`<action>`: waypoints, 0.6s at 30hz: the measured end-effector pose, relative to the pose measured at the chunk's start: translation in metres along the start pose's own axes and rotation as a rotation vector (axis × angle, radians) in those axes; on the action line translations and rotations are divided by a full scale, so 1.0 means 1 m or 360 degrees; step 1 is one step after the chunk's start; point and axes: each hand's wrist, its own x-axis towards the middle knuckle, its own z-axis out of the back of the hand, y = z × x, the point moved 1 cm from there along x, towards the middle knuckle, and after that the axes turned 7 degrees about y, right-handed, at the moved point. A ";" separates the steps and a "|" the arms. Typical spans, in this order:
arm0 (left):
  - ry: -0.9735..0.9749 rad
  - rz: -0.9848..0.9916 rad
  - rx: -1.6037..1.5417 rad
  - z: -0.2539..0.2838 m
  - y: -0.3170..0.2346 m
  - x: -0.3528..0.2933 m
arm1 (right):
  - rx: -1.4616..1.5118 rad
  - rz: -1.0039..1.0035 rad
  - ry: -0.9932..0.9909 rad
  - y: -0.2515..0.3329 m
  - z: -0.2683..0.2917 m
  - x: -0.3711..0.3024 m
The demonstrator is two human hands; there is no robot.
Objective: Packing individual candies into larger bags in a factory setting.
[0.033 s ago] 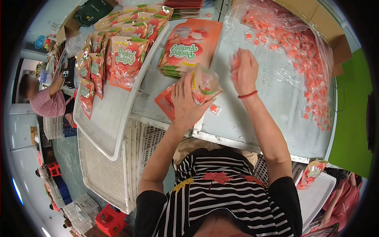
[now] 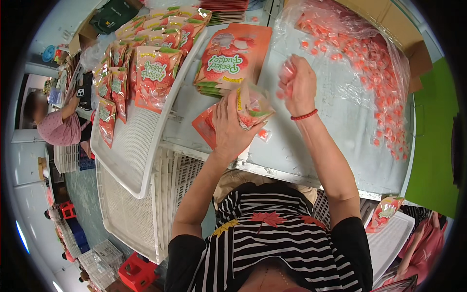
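Note:
My left hand is wrapped round a red and clear pouch, its mouth gaping toward the right. Several small red candies in clear wrappers are gathered in the closed fingers of my right hand, above the table and apart from the pouch. Beside the pouch's lower end lies one loose wrapped candy. Another red pouch lies partly beneath my left hand. Just beyond, flat pouches sit in a stack. A spread of wrapped candies covers the table's right side, partly under clear plastic.
At the left, a white mesh tray bears several filled pouches; more trays are stacked below. A cardboard box stands far right. One pouch rests on a tray at the lower right. Other people are at both sides.
My right hand, with the candies, has shifted slightly to the left and away from me. My left hand and its pouch have barely moved.

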 end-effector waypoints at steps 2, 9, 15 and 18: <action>0.0007 -0.0030 -0.0053 -0.005 -0.006 0.004 | 0.0286 -0.0112 0.0056 0.008 -0.019 -0.003; 0.0054 -0.0110 -0.0087 -0.010 -0.015 0.002 | 0.0480 -0.0205 0.0237 0.012 -0.019 -0.008; 0.0086 0.0056 -0.0313 -0.014 -0.016 0.003 | -0.0560 0.0511 0.0162 -0.016 -0.014 -0.017; 0.0054 0.0056 -0.0321 -0.015 -0.014 0.000 | -0.0560 0.0317 0.0222 -0.014 -0.015 -0.028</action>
